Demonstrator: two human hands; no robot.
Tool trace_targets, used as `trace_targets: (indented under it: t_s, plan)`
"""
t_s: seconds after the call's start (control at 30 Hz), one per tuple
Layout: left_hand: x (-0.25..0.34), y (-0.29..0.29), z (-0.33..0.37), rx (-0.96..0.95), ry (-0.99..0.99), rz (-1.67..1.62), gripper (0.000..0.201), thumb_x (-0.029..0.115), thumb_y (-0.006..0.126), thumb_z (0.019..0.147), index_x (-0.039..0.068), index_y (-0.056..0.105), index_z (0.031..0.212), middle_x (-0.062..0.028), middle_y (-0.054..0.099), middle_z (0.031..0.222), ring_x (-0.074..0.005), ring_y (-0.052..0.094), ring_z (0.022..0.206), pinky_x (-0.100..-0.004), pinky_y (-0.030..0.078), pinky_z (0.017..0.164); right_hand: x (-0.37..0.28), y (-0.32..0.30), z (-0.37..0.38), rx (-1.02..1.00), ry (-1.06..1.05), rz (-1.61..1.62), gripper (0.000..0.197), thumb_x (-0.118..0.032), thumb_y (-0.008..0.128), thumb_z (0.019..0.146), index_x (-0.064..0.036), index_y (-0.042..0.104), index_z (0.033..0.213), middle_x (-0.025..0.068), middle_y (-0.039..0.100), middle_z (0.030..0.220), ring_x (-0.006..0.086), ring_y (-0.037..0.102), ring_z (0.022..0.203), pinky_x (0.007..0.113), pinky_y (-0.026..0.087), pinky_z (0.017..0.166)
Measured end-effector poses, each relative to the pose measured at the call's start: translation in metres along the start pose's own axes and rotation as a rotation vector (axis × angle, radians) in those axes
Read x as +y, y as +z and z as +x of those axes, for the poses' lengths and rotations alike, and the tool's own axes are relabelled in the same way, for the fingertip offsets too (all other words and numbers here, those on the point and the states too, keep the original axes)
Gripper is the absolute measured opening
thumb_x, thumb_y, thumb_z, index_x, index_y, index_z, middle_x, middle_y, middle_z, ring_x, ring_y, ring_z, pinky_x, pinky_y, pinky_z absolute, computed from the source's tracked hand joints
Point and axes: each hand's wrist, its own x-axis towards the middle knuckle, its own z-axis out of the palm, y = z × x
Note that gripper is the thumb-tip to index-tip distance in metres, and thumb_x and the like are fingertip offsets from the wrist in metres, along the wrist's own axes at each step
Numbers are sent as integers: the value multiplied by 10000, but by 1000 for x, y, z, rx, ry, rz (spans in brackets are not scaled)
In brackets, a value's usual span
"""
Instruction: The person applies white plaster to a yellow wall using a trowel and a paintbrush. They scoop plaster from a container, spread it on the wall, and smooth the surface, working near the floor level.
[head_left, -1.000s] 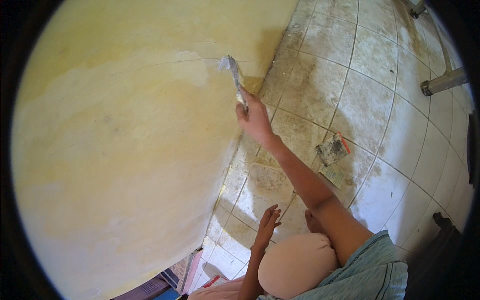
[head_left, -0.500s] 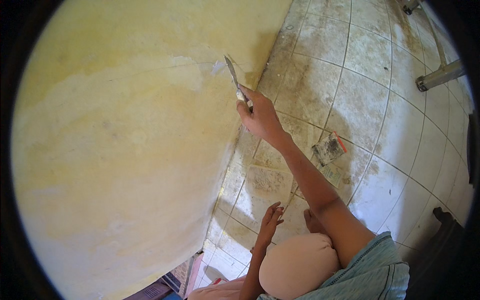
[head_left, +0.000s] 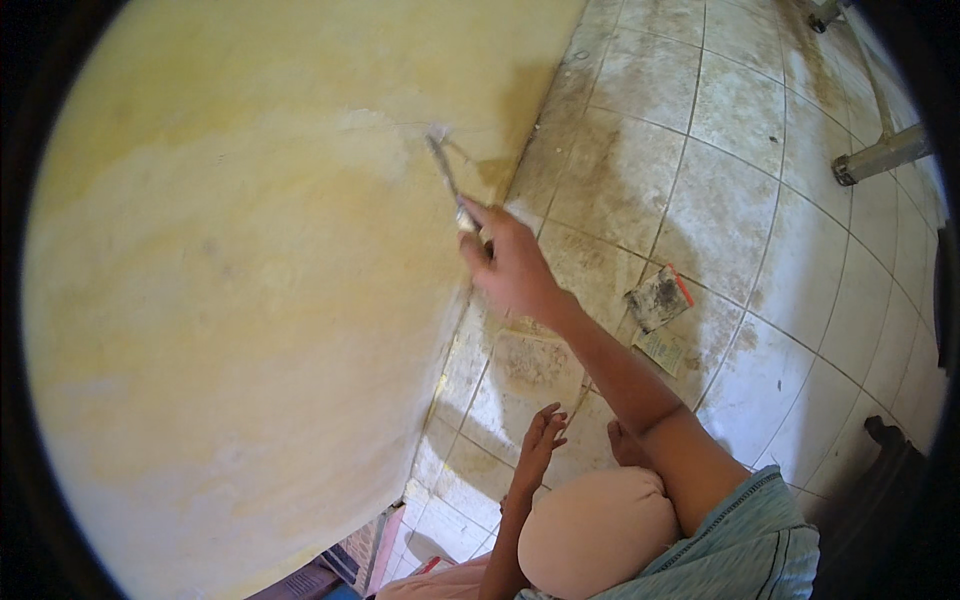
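Observation:
My right hand (head_left: pixel 512 262) is closed around the pale handle of a putty knife (head_left: pixel 443 170). The knife's narrow metal blade points up and left, its tip at a small white filler smear (head_left: pixel 438 131) on the yellow wall (head_left: pixel 230 300). A thin crack runs left from that smear, through a paler patch. My fingers hide part of the handle. Lower down, beside my bent knee (head_left: pixel 600 530), my left hand (head_left: pixel 543 437) hangs above the floor with its fingers apart and nothing in it.
On the stained tile floor (head_left: pixel 735 170) lie a smudged clear bag (head_left: pixel 660 298) with a red strip and a greenish printed packet (head_left: pixel 660 350). A metal furniture leg (head_left: pixel 885 158) stands at upper right, a dark furniture foot (head_left: pixel 890 445) at lower right.
My right hand and the putty knife have moved slightly down and left along the wall. The blade tip has shifted the same way. My left hand stays in place.

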Motion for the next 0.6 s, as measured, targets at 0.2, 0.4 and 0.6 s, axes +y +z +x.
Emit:
trace_targets:
  t_s: [0.2, 0.4, 0.6]
  plan:
    - [-10, -7, -5, 20, -13, -12, 515, 359, 506, 1075, 74, 456, 1501, -120, 552, 1405, -225, 532, 1284, -401, 475, 1048, 34, 10, 32, 105, 6, -74, 451, -134, 658, 927, 2, 609, 1355, 234, 656, 942, 272, 639, 678, 381, 526, 639]
    - [-11, -7, -4, 23, -11, -3, 515, 372, 506, 1077, 75, 465, 1495, -113, 553, 1401, -218, 534, 1266, -398, 476, 1047, 25, 21, 3, 32, -107, -96, 468, -133, 670, 939, -19, 601, 1387, 197, 677, 949, 191, 627, 587, 321, 526, 567]
    - [-9, -6, -2, 20, -10, -7, 514, 380, 509, 1076, 79, 470, 1492, -110, 558, 1395, -214, 537, 1269, -395, 477, 1045, 35, -15, 11, 10, 145, 85, 482, -153, 672, 933, -9, 594, 1386, 203, 648, 937, 252, 639, 664, 373, 527, 623]
